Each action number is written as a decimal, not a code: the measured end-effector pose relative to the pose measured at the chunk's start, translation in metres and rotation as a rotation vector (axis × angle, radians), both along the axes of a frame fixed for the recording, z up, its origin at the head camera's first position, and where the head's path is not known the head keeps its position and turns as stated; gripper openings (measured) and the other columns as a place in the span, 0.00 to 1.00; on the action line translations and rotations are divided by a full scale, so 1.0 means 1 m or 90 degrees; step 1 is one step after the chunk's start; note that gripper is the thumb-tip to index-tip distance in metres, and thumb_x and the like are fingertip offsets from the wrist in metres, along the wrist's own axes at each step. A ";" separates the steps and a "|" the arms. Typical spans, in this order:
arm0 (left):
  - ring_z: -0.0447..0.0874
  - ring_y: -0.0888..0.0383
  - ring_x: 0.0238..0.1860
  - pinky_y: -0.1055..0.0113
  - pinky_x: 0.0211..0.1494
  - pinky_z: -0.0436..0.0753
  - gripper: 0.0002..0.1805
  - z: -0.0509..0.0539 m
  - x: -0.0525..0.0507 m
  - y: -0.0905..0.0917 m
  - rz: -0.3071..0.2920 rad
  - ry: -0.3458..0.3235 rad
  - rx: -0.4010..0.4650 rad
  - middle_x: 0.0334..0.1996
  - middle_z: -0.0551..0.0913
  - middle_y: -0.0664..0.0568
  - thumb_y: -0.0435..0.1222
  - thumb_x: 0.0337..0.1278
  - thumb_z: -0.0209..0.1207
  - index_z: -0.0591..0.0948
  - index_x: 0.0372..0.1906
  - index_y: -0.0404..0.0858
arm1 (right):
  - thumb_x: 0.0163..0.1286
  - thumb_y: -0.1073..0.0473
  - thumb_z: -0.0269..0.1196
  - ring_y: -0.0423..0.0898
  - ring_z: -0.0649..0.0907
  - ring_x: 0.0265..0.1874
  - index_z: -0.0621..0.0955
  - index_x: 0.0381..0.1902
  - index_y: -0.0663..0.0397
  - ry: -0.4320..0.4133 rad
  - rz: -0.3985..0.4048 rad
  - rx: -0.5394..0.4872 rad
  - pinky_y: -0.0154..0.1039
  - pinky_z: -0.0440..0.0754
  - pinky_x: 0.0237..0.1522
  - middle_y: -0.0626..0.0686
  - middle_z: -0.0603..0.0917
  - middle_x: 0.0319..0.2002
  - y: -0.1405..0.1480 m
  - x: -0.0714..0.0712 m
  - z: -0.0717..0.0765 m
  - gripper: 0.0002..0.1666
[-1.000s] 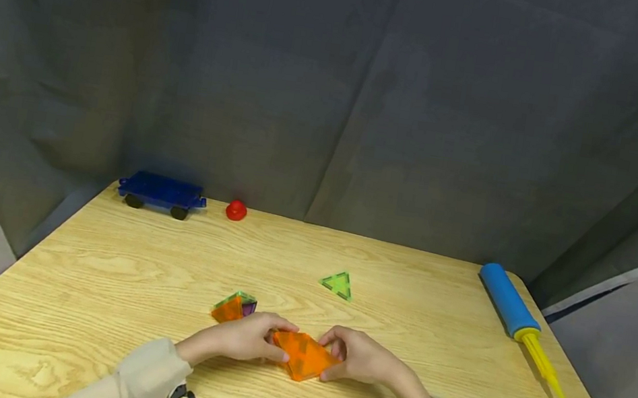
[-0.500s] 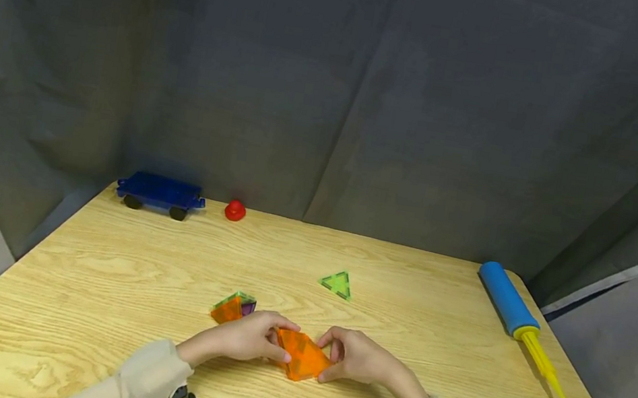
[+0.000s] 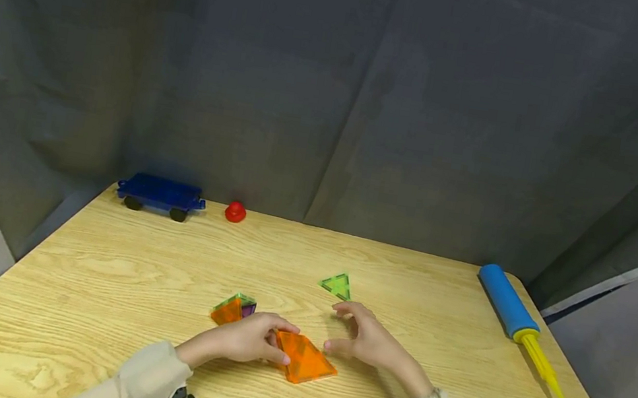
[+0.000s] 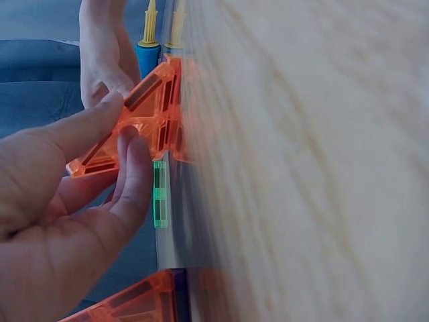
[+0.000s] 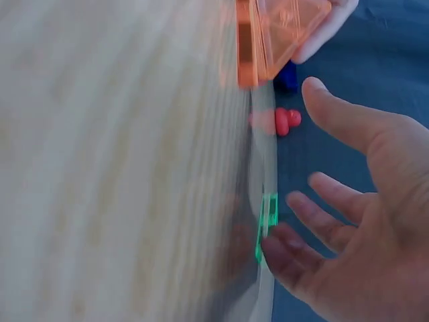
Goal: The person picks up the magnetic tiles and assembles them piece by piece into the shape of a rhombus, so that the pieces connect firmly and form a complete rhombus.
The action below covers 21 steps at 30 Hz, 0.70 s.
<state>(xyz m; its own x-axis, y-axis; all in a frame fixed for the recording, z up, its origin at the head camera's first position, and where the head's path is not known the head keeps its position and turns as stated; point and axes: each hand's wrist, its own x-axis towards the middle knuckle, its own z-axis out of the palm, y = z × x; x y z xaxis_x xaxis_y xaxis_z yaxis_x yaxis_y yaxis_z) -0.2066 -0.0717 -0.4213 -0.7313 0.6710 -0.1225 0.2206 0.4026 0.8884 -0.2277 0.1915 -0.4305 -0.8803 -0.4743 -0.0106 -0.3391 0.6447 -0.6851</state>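
Note:
Near the front middle of the table, my left hand (image 3: 246,336) pinches an orange see-through shape (image 3: 305,359) built of triangular magnetic tiles, thumb on the near side. In the left wrist view the thumb and fingers grip the orange shape (image 4: 146,127) at one end, and it rests on the tabletop. To its right, my right hand (image 3: 369,342) is apart from it, fingers spread and holding nothing. A flat green triangle tile (image 3: 337,285) lies just beyond the right fingertips. Left of my left hand stands a smaller orange, green and purple tile shape (image 3: 234,308), partly hidden by that hand.
A blue toy wagon base (image 3: 161,194) and a small red knob-shaped piece (image 3: 235,212) sit at the back left of the wooden table (image 3: 116,293). Along the right edge lies a blue and yellow hand pump (image 3: 513,315). Dark cloth (image 3: 334,92) hangs behind.
My right hand has let go of the orange tile shape and moved a little away and up toward the green triangle, its fingers opening. My left hand keeps its hold on the shape.

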 end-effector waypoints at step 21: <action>0.68 0.63 0.22 0.75 0.25 0.68 0.28 -0.001 0.001 -0.001 0.005 0.011 -0.008 0.34 0.74 0.52 0.35 0.56 0.65 0.74 0.61 0.31 | 0.57 0.45 0.70 0.65 0.59 0.68 0.60 0.70 0.62 -0.053 -0.020 0.059 0.66 0.60 0.62 0.65 0.61 0.69 0.000 -0.017 -0.001 0.52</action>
<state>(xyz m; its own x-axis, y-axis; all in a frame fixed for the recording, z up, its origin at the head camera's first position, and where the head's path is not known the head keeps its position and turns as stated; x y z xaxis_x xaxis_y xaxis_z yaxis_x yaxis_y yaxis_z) -0.2055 -0.0730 -0.4219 -0.7383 0.6640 -0.1180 0.2333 0.4157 0.8791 -0.2446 0.1918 -0.4310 -0.8886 -0.4407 -0.1270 -0.2625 0.7157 -0.6472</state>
